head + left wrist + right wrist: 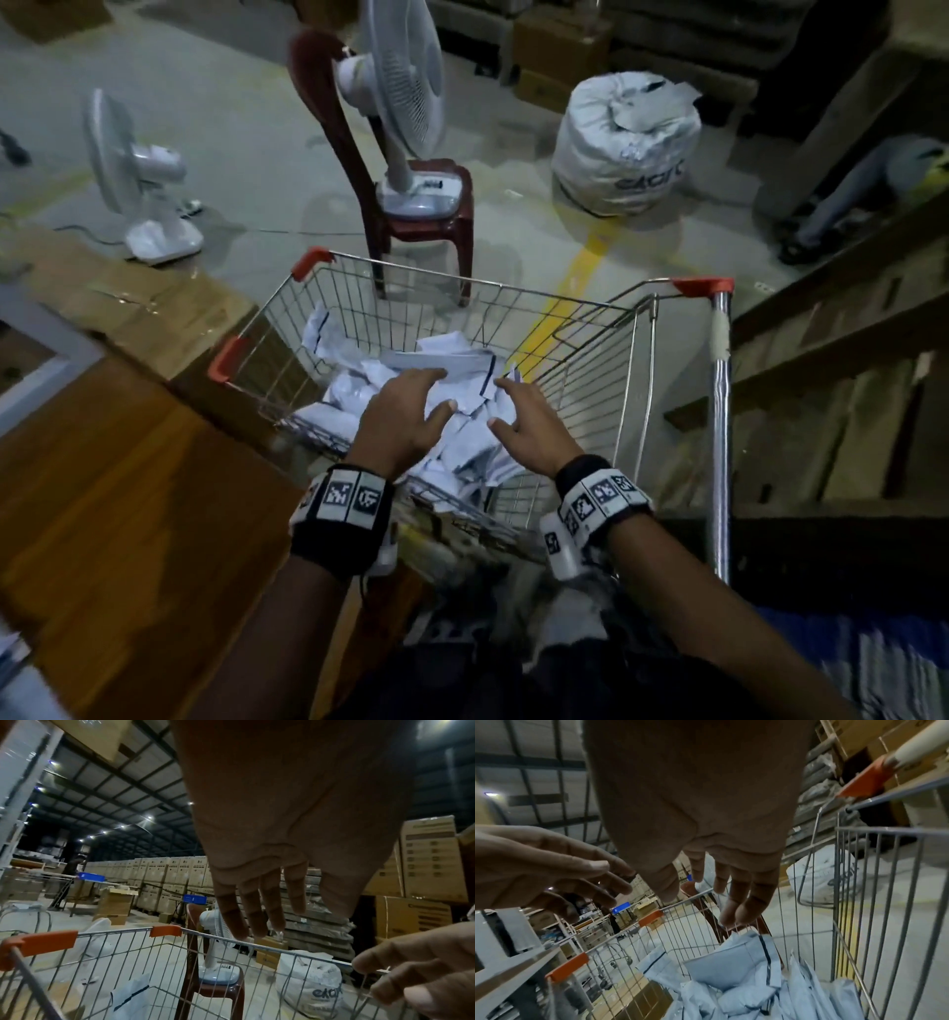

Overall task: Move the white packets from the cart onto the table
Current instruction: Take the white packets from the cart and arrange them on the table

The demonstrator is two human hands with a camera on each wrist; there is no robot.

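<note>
Both hands reach into the silver wire shopping cart (590, 329) with orange corner caps. The left hand (398, 411) and the right hand (534, 426) are spread and relaxed, gripping nothing. Below and ahead of them lie the crumpled white plastic packets (452, 360), heaped in the cart; the hands hide part of the heap. Whether the fingertips touch it is unclear. The brown wooden table (128, 488), left of the left hand, is cut off by the frame.

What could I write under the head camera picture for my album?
Two open hands, left hand and right hand, reach over white packets in a wire cart.
</note>
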